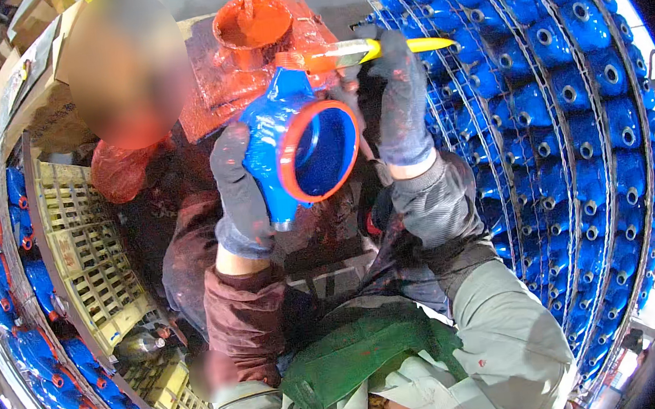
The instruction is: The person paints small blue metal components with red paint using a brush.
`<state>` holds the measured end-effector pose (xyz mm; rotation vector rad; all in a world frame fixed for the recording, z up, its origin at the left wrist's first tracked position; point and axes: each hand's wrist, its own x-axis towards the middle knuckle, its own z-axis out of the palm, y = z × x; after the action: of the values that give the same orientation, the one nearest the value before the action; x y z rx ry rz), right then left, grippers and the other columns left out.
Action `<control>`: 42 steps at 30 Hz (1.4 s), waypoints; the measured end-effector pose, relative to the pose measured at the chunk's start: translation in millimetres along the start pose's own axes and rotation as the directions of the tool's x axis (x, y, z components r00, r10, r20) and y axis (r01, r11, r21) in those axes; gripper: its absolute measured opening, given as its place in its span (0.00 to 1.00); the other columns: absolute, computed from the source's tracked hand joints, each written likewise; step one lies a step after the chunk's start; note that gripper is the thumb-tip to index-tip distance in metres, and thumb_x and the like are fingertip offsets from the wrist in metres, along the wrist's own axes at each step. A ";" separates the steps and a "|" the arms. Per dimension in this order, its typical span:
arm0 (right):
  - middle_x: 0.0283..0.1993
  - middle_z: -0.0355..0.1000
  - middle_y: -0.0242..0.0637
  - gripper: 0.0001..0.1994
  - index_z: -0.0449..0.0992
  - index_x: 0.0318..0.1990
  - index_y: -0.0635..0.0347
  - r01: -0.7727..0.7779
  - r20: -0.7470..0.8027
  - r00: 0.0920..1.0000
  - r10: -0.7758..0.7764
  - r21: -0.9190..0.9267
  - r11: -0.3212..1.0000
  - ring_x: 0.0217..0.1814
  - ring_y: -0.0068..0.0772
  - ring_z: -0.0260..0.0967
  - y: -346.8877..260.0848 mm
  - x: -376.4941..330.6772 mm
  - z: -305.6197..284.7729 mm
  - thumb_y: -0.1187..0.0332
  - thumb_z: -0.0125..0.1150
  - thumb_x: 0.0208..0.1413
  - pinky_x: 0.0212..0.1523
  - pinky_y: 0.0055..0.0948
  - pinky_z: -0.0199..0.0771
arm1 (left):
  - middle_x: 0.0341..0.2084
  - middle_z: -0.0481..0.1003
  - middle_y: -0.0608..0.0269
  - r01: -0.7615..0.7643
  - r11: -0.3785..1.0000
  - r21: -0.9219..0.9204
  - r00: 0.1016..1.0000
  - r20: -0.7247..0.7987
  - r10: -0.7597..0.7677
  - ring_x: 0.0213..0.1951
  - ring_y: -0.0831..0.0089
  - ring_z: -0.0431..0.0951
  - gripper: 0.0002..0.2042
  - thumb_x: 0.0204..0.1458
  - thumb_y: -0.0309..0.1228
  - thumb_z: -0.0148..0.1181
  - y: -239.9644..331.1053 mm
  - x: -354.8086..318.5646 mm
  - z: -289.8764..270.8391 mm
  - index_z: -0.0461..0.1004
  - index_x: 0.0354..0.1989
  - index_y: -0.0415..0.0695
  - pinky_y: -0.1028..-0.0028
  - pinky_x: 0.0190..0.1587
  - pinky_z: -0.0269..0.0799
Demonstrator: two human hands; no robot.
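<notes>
Between fabric-gloved hands [234, 164], glossy blue ring-mouthed part [264, 132], red-bristled brush [352, 52].

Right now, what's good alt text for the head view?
The gloved left hand holds a red-rimmed blue part; the right hand, a yellow brush at the part's red tip. Beyond sits a red pot; at right, blue parts.

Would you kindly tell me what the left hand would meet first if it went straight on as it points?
The left hand, on the blue casting, points up the picture, so the red-coated board would probably come first, though depth is unclear and the hand may pass above it.
</notes>
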<state>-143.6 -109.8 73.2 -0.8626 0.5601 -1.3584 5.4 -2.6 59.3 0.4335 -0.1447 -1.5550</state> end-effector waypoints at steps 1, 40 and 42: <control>0.31 0.72 0.37 0.17 0.72 0.44 0.64 -0.094 0.103 0.992 0.077 0.172 0.981 0.29 0.27 0.69 8.5 -0.2 -4.7 0.56 0.53 0.62 0.30 0.21 0.71 | 0.50 0.73 0.48 0.090 0.962 -0.257 0.996 0.000 -0.094 0.50 0.54 0.76 0.31 0.56 0.53 0.49 -0.2 -0.6 -2.7 0.64 0.59 0.39 0.58 0.52 0.74; 0.25 0.72 0.30 0.11 0.75 0.33 0.65 0.293 0.069 0.952 -0.299 -0.496 0.817 0.24 0.17 0.67 -27.0 -7.5 3.9 0.64 0.60 0.56 0.22 0.21 0.68 | 0.39 0.77 0.58 -0.002 0.848 0.530 1.000 -0.015 0.012 0.40 0.73 0.78 0.20 0.56 0.37 0.56 5.0 0.2 0.5 0.71 0.51 0.35 0.71 0.44 0.74; 0.28 0.72 0.33 0.12 0.74 0.37 0.66 0.309 0.068 0.947 -0.315 -0.473 0.825 0.23 0.20 0.67 -16.6 -0.2 -5.0 0.63 0.58 0.59 0.23 0.21 0.68 | 0.39 0.77 0.58 -0.059 0.902 0.427 0.998 0.006 0.062 0.40 0.71 0.78 0.19 0.56 0.38 0.55 3.1 -3.3 -10.5 0.72 0.50 0.37 0.70 0.46 0.74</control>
<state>-157.5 -110.5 83.4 -1.4006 0.8127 -1.5485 12.0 2.4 51.3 0.7729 -0.4957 -1.4572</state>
